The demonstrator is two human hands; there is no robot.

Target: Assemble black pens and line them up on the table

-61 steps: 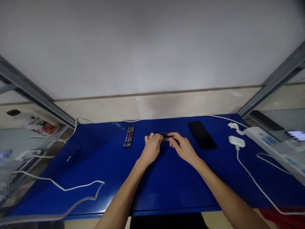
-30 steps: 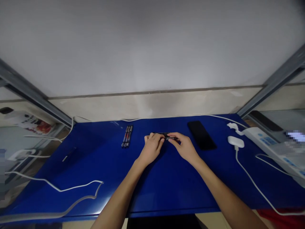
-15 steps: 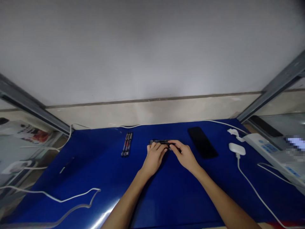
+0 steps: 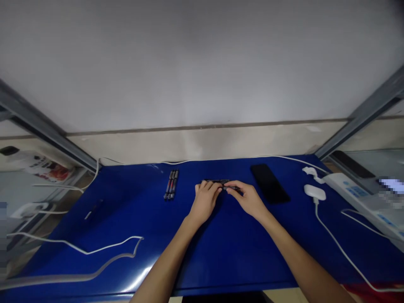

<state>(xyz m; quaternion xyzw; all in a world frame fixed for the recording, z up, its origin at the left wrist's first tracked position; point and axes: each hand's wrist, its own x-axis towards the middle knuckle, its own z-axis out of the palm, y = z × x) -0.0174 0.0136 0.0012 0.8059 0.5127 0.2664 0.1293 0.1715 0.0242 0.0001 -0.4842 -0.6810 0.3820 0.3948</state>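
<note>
My left hand bends over dark pens lying crosswise at the middle of the blue table, its fingers closed on one of them and covering its left part. Pinched at the right end of that pen are the thumb and fingers of my right hand. Just beyond my fingertips lies another dark pen, roughly parallel to it. Left of my hands, three pens rest side by side, pointing away from me. How many pens are under my left hand is hidden.
A black phone lies right of my hands. Farther right are a white earbud case with its cable and a white power strip. A dark pen-like object and white cables lie on the left. A wall rises behind.
The camera view has shifted slightly. The far pen now shows more apart from the one in my hands. Both hands stay close together over the pens.
</note>
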